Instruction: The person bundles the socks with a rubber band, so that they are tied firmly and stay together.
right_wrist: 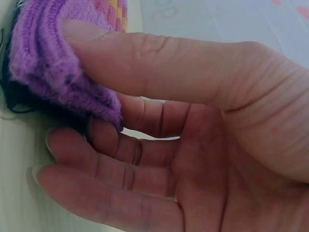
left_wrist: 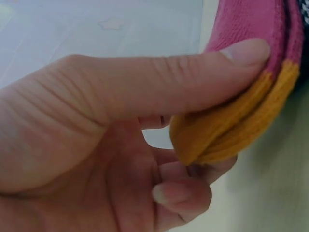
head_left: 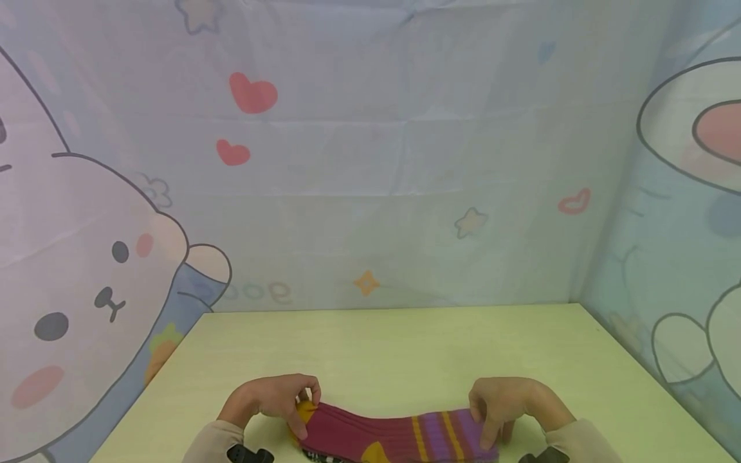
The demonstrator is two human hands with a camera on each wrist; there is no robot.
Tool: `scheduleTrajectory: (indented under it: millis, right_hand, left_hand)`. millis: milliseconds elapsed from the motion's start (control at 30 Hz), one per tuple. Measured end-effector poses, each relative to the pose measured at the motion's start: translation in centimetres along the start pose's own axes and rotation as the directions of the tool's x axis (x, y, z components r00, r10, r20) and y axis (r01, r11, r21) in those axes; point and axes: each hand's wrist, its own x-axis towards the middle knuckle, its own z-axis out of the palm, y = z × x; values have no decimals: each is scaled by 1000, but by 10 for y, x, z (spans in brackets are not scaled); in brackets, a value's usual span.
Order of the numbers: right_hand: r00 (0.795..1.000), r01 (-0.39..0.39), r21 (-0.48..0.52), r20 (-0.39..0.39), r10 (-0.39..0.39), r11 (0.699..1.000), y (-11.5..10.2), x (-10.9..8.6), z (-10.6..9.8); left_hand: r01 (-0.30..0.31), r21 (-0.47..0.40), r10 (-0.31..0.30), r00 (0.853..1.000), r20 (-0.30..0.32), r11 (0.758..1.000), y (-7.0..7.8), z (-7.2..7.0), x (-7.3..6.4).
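A maroon sock (head_left: pixel 359 432) with a yellow toe, yellow heel and purple cuff with yellow stripes stretches between my two hands at the table's near side. My left hand (head_left: pixel 283 400) pinches the yellow toe (left_wrist: pixel 231 125), thumb on top and fingers beneath. At the other end my right hand (head_left: pixel 500 406) pinches the purple cuff (right_wrist: pixel 46 53) between thumb and fingers. Two layers of knit show at both toe and cuff. A dark sock with white pattern (head_left: pixel 321 457) peeks out under the maroon one, mostly hidden.
The pale yellow table (head_left: pixel 393 354) runs back to a cloth backdrop (head_left: pixel 417 161) printed with hearts, stars and cartoon animals. More of the printed cloth (head_left: pixel 683 257) hangs along the right side.
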Motion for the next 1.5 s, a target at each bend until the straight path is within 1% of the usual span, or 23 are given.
scheduleTrajectory:
  millis: [167,300,400,667,967,1167,1333,1400,1500]
  right_hand:
    - [1000,-1,0,2,1,1000,1,0,0]
    - [1000,-6,1,1,6,1000,0,0,0]
    - [1000,-9,4,0,9,1000,0,0,0]
    - [1000,-6,11,7,6,1000,0,0,0]
    - [1000,21,-26,1,-21,999,0,-3,-2]
    - [1000,17,-26,14,-16,1000,0,-2,-2]
    - [997,69,-64,42,-66,996,2,-2,-3]
    - [994,97,-89,56,-92,991,2,-2,-4]
    - [990,136,-137,64,-128,981,3,-1,-6]
  left_hand:
    - [20,24,-20,1000,11,1000,3,0,-1]
    - [38,73,-39,999,20,997,4,1,-1]
    - [37,104,-41,999,32,994,4,2,0]
    - [6,77,-11,998,63,997,4,3,2]
    - [-4,127,-7,996,87,992,5,4,4]
    - [14,147,-26,996,84,989,6,4,4]
    - [16,160,-26,998,59,987,6,4,0]
    - [6,164,-14,999,48,986,7,2,-2]
    - [-29,175,24,999,35,984,10,0,-3]
